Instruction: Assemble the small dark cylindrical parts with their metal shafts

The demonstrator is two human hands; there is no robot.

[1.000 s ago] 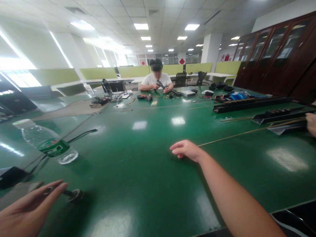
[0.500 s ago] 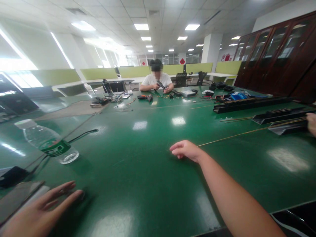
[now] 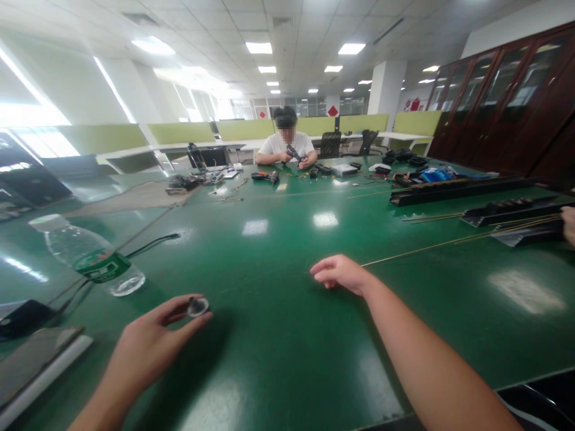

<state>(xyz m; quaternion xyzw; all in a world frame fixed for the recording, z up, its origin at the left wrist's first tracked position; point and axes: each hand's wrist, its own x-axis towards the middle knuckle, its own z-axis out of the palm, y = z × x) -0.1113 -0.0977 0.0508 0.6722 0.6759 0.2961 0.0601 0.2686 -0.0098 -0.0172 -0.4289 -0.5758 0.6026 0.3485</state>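
Note:
My left hand [image 3: 157,326] is over the table at the lower left, thumb and fingers closed around a small round spool-like piece [image 3: 198,307] with a pale rim and a dark part. Its exact kind is not clear. My right hand [image 3: 339,274] rests low over the middle of the table with its fingers pinched together. From behind its wrist a long thin golden rod [image 3: 413,251] runs off to the right; the end at my fingers is hidden.
A clear water bottle [image 3: 92,257] leans in view at the left, near a black cable [image 3: 153,244]. Black metal channels [image 3: 458,190] lie on the green table [image 3: 269,371] at the right. Another person's hand [image 3: 568,226] is at the right edge; a person [image 3: 286,140] sits opposite with a tool.
My left hand has moved right and up, away from the left edge, bringing the round piece into clearer view. My right hand has stayed nearly in place.

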